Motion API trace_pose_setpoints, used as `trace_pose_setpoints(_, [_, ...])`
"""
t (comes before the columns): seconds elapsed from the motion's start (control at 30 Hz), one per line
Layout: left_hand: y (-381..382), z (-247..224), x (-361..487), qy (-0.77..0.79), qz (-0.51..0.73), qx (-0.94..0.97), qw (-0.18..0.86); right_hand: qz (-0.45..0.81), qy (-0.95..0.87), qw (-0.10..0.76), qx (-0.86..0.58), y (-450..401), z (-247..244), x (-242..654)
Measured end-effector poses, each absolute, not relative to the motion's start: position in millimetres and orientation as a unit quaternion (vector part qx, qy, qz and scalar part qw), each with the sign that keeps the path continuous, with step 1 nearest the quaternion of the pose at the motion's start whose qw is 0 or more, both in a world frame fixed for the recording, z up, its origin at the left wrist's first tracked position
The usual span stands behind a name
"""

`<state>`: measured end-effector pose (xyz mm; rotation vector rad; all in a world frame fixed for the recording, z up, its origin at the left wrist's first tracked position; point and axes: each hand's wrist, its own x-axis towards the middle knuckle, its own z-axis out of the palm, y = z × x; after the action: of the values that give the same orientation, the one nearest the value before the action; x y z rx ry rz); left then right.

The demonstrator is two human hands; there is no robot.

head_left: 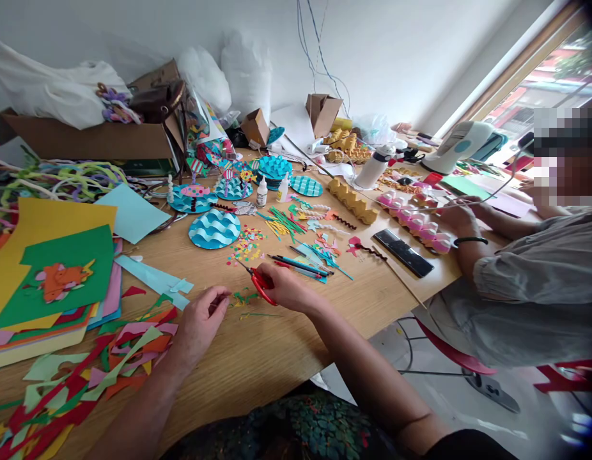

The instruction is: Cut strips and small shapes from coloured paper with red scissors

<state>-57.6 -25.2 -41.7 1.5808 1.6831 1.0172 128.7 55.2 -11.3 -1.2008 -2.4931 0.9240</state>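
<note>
My right hand (292, 287) grips a pair of red-handled scissors (263, 286), whose blades point up and to the left above the table. Left of the scissors, my left hand (207, 319) is closed, thumb against the fingertips; anything pinched there is too small to make out. Thin green paper snippets (244, 298) lie on the wood between the two hands. Just beyond the scissors is a scatter of tiny coloured paper dots (248, 246). A blue wavy paper disc (214, 228) lies behind them. Several dark pens (300, 265) rest past my right hand.
Paper scraps (128, 351) and stacked coloured sheets (104, 287) cover the left side. Glue bottles (262, 191) stand farther back. A phone (403, 252) and pink egg-carton strip (415, 220) lie to the right, where a co-worker (511, 255) sits. A white bottle (375, 167) stands behind.
</note>
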Motion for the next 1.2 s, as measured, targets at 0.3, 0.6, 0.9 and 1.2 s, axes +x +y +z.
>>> trace_pose_setpoints(0.3, [-17.2, -9.6, -37.7, 0.552, 0.405, 0.577, 0.446, 0.489, -0.740, 0.288, -0.361, 40.8, 4.0, 116.4])
trace_pose_setpoints(0.6, [-15.1, 12.0, -36.3, 0.570, 0.472, 0.490, 0.460, 0.662, -0.555, 0.360, -0.353, 29.7, 15.9, 114.8])
trace_pose_setpoints(0.9, [-18.6, 7.2, -34.6, 0.565, 0.434, 0.513, 0.478, 0.499, -0.653, 0.401, -0.406, 23.8, 11.2, 105.3])
trace_pose_setpoints(1.2, [-16.7, 13.4, -41.1, 0.582, 0.455, 0.495, 0.457, 0.453, -0.674, 0.397, -0.428, 21.4, 13.1, 107.1])
